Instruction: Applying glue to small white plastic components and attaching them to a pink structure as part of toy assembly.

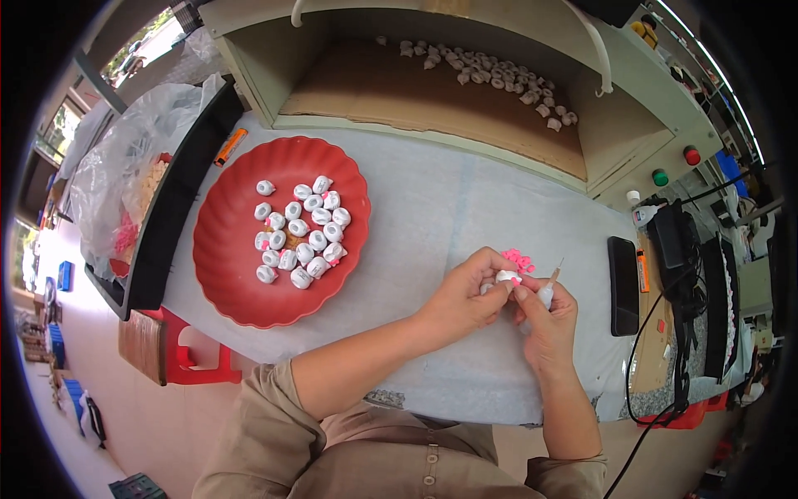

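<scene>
Pinched between the thumb and fingers of my left hand is a small white figurine piece with a bit of pink on it. My right hand is closed around a small translucent glue bottle, its thin needle tip pointing up and away. The right thumb and fingertip also meet the figurine at its pink bit. Just beyond my hands lies a small heap of pink pieces. To the left, a red scalloped bowl holds several similar white pieces, some with pink parts.
A cabinet with many white pieces inside stands at the back. On the right lie a phone, an orange tube and black cables. A black tray with plastic bags stands far left, near another orange tube.
</scene>
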The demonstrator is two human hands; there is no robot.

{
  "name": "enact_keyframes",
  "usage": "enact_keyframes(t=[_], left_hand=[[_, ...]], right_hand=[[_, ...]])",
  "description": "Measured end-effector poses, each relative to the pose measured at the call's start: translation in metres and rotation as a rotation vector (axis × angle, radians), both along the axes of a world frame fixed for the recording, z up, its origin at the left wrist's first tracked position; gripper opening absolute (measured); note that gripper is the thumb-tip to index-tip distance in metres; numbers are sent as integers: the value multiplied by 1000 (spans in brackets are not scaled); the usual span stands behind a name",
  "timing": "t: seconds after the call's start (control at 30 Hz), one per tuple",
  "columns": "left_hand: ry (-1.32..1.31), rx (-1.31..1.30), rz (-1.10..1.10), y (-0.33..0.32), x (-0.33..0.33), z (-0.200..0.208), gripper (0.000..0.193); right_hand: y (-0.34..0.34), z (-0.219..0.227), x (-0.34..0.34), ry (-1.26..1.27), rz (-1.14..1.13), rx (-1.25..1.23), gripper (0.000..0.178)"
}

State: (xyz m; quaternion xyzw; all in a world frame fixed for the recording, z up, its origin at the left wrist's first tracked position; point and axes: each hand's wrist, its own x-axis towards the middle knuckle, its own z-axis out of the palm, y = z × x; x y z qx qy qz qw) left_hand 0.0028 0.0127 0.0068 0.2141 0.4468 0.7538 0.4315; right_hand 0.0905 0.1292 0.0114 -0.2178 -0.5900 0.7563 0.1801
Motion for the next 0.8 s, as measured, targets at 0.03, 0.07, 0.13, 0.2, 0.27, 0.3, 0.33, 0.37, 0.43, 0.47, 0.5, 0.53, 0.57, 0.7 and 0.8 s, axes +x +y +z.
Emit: enact_keyframes(t=[0.03,0.07,0.13,0.2,0.27,0.3,0.33,0.37,0.43,0.47,0.5,0.53,0.57,0.7,0.8], left_hand=[[-17,8,-9,0,0,1,9],[-9,3,0,0,0,0,9],[-3,3,-3,0,1,4,9],[6,1,-4,-2,0,8,9],[71,-45,17,-7,-1,13,12],[79,-41,16,-8,-3,16,12],[454,-124,237,-12,-6,18,15],[829,-207,463,-19,-9,21,18],[1004,-472,654,-40,-22,48,20],[1122,-516,802,-57,-32,55,19],[1087,-710,798,-72,-38,66,20],[1054,-848,763,-89,-49,63,23],[1020,-990,731,-102,-55,61,27],[722,-621,652,-89,-49,53,30],[-323,-186,164,-45,-27,72,32]], right_hand=[[0,0,0,3,7,-1,13],[-1,-1,-1,2,8,-5,13],[1,0,0,2,7,-7,13],[1,0,0,14,15,-4,14],[-2,4,-2,41,42,-49,14],[-2,7,-4,67,57,-86,15],[-1,8,-5,76,59,-83,15],[1,9,-6,76,47,-109,15],[13,9,0,27,-1,-88,15],[14,10,1,33,4,-93,15],[16,7,1,32,11,-114,16],[18,6,1,30,17,-134,19],[15,8,1,36,20,-140,19],[14,14,1,15,41,-203,25],[20,21,5,62,140,-147,26]])
